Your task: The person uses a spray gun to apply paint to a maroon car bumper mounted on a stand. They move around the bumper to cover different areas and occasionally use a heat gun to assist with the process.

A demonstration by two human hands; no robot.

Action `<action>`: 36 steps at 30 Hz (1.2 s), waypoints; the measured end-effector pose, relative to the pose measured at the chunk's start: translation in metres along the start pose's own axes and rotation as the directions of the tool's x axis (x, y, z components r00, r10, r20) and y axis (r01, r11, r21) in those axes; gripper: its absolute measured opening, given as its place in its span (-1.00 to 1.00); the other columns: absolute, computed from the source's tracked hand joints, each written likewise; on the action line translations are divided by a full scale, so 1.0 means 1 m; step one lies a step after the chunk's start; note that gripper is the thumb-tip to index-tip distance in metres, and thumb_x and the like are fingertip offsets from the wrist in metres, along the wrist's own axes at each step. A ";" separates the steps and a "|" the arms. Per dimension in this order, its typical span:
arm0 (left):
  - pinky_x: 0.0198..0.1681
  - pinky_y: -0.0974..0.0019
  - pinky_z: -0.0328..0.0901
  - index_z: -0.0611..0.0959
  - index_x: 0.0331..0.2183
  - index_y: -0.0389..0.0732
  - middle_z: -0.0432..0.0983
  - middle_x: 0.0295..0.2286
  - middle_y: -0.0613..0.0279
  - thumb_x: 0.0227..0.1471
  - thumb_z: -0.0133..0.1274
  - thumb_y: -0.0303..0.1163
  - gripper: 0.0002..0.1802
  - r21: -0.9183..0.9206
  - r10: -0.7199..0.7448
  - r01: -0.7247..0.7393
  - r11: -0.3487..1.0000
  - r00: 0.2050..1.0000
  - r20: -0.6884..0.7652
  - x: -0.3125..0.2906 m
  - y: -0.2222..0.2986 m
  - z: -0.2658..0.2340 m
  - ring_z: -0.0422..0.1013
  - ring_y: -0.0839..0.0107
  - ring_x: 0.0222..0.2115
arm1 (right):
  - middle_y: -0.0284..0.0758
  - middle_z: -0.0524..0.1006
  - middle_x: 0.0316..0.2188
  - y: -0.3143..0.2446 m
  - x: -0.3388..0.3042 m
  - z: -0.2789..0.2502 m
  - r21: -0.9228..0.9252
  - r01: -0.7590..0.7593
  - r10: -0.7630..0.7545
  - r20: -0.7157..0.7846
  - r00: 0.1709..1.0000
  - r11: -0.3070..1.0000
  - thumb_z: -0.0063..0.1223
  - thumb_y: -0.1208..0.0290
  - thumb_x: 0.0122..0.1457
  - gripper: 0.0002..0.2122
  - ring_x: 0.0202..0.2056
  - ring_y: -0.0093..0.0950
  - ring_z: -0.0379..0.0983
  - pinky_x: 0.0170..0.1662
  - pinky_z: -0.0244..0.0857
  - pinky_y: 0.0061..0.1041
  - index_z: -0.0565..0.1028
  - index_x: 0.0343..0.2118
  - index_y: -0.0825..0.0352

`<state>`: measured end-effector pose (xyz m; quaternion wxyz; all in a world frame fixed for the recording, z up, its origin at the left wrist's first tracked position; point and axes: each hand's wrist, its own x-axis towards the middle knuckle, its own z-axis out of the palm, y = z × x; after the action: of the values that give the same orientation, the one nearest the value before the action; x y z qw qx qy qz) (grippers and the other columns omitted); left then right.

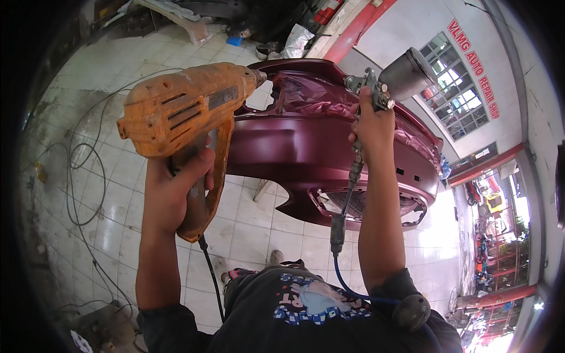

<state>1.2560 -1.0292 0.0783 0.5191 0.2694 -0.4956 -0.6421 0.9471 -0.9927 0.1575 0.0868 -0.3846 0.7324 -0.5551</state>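
Observation:
My left hand (182, 182) is closed around the grip of a worn orange heat gun (194, 100), raised with its metal nozzle pointing right. A dark cord runs down from the grip's base. In my right hand (375, 120) I hold a paint spray gun (368, 82) with a round grey metal cup (408, 73) tilted to the right. A blue air hose (344, 282) hangs from its lower fitting. Beyond both tools is a glossy maroon car bumper (318, 144), partly hidden by my right hand and forearm. Wrinkled maroon-coated masking film (312, 94) lies along its far side.
White tiles (253, 235) cover the floor. A thin cable (97, 203) loops across it at left. Car parts, a white bag (298, 40) and a blue object (234, 41) lie at the back. A barred window (456, 88) is in the right wall, beside an opening to outdoors.

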 end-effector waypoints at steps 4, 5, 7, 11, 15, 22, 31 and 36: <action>-0.48 0.37 0.35 0.49 -0.01 -0.39 0.47 -0.20 0.09 0.05 0.22 -0.45 -0.52 -0.041 -0.003 0.001 0.999 1.000 -0.026 -0.010 -0.003 -0.022 0.42 0.42 -0.39 | -0.38 0.42 -0.54 -0.007 0.013 0.025 -0.008 0.004 -0.004 -0.012 1.000 1.000 0.03 0.09 0.36 -0.67 -0.72 -0.62 0.25 -0.75 0.17 -0.55 0.41 -0.22 0.32; -0.48 0.37 0.35 0.49 0.00 -0.39 0.47 -0.19 0.08 0.04 0.21 -0.46 -0.52 -0.044 -0.010 0.009 0.999 1.000 -0.018 -0.011 -0.003 -0.028 0.43 0.42 -0.39 | -0.38 0.42 -0.54 -0.008 0.019 0.028 -0.028 -0.009 0.008 -0.015 1.000 1.000 0.03 0.09 0.36 -0.67 -0.72 -0.61 0.25 -0.75 0.17 -0.55 0.41 -0.22 0.32; -0.48 0.37 0.36 0.49 0.00 -0.39 0.47 -0.18 0.08 0.04 0.21 -0.47 -0.52 -0.059 -0.025 0.024 0.998 1.000 -0.017 -0.015 -0.007 -0.039 0.44 0.42 -0.39 | -0.38 0.41 -0.56 -0.008 0.028 0.033 -0.031 -0.026 0.025 -0.029 0.999 0.999 0.04 0.12 0.35 -0.69 -0.73 -0.60 0.26 -0.76 0.18 -0.54 0.42 -0.22 0.34; -0.46 0.37 0.37 0.49 -0.01 -0.39 0.47 -0.18 0.08 0.04 0.21 -0.48 -0.53 -0.088 -0.045 0.044 0.995 0.999 -0.004 -0.019 -0.013 -0.055 0.45 0.42 -0.39 | -0.38 0.37 -0.64 0.003 0.051 0.028 -0.035 -0.010 0.007 -0.094 0.996 0.999 0.08 0.24 0.33 -0.74 -0.77 -0.57 0.27 -0.80 0.16 -0.51 0.41 -0.19 0.37; -0.46 0.37 0.37 0.50 -0.01 -0.37 0.49 -0.23 0.12 0.04 0.21 -0.49 -0.54 -0.120 -0.096 0.103 0.987 0.993 0.065 -0.024 -0.016 -0.064 0.45 0.45 -0.42 | -0.39 0.34 -0.60 0.026 0.071 0.011 -0.132 0.076 -0.101 -0.193 0.976 0.988 0.09 0.21 0.33 -0.74 -0.74 -0.58 0.23 -0.76 0.14 -0.51 0.37 -0.16 0.31; -0.45 0.39 0.38 0.51 -0.01 -0.33 0.52 -0.28 0.15 0.04 0.23 -0.49 -0.54 -0.123 -0.069 0.073 0.990 0.997 0.039 -0.036 -0.022 -0.073 0.46 0.46 -0.45 | -0.40 0.31 -0.60 0.019 0.094 0.031 -0.092 0.033 -0.043 -0.110 0.993 0.995 0.08 0.21 0.33 -0.74 -0.74 -0.58 0.19 -0.74 0.13 -0.48 0.36 -0.17 0.31; -0.44 0.39 0.39 0.54 -0.05 -0.32 0.54 -0.37 0.19 0.00 0.26 -0.50 -0.56 -0.101 -0.095 0.093 0.990 0.995 -0.010 -0.050 -0.028 -0.084 0.47 0.48 -0.49 | -0.33 0.40 -0.61 0.017 0.101 0.115 -0.118 0.039 -0.040 -0.002 0.999 0.992 0.15 0.22 0.29 -0.70 -0.72 -0.49 0.31 -0.74 0.21 -0.44 0.42 -0.18 0.39; -0.44 0.40 0.38 0.54 -0.05 -0.33 0.54 -0.37 0.20 0.02 0.26 -0.49 -0.56 -0.016 -0.018 0.016 1.000 0.992 -0.127 -0.061 -0.042 -0.093 0.47 0.47 -0.49 | -0.33 0.43 -0.57 0.029 0.092 0.167 -0.064 -0.003 0.013 0.163 0.986 0.998 0.13 0.18 0.31 -0.70 -0.71 -0.53 0.27 -0.71 0.22 -0.42 0.44 -0.21 0.36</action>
<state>1.3383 -1.0064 -0.0044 0.5461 0.3102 -0.4544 -0.6317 0.9629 -1.1759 0.0977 0.1366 -0.4285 0.7417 -0.4976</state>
